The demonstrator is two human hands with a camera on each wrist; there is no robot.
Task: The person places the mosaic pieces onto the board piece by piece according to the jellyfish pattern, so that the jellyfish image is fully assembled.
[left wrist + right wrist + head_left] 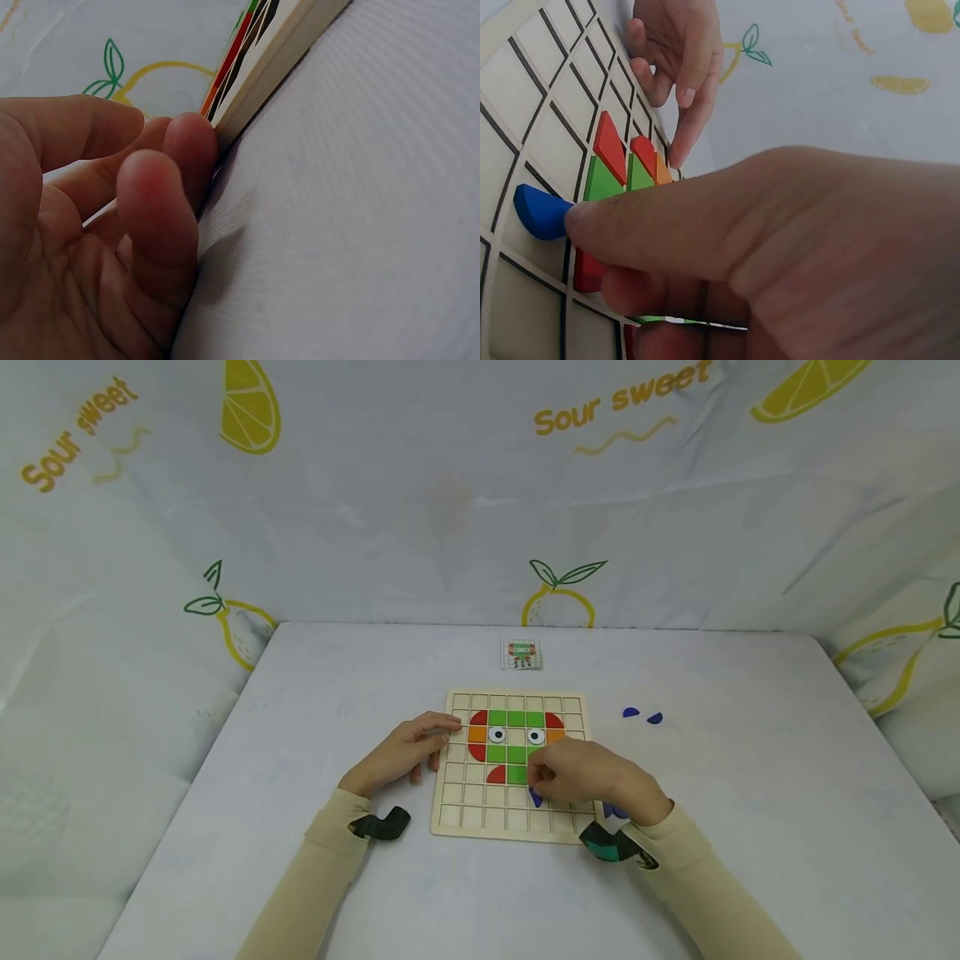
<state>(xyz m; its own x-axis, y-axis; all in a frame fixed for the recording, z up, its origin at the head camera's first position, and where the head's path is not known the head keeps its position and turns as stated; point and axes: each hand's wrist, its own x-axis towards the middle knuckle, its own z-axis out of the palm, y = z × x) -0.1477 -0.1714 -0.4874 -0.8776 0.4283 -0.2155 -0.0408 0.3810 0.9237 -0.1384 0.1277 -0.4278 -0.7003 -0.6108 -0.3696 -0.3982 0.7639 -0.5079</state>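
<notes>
A wooden grid board (452,816) lies on the white table, with red, green and orange tiles and two eye tiles (497,735) set in its cells. My right hand (581,770) pinches a blue quarter-round tile (540,214) over the lower middle cells, its tip pointing out from under the fingers. In the right wrist view, the tile sits tilted against a cell beside the red and green tiles (604,180). The fingers of my left hand (405,747) are loosely extended and touch the board's left edge; its thumb (154,217) stands apart from the board.
Two loose blue tiles (631,712) lie right of the board. More blue tiles (618,812) show partly beneath my right wrist. Behind the board is a small stack of pattern cards (522,654). A white cloth with lemon prints (420,527) hangs behind the table.
</notes>
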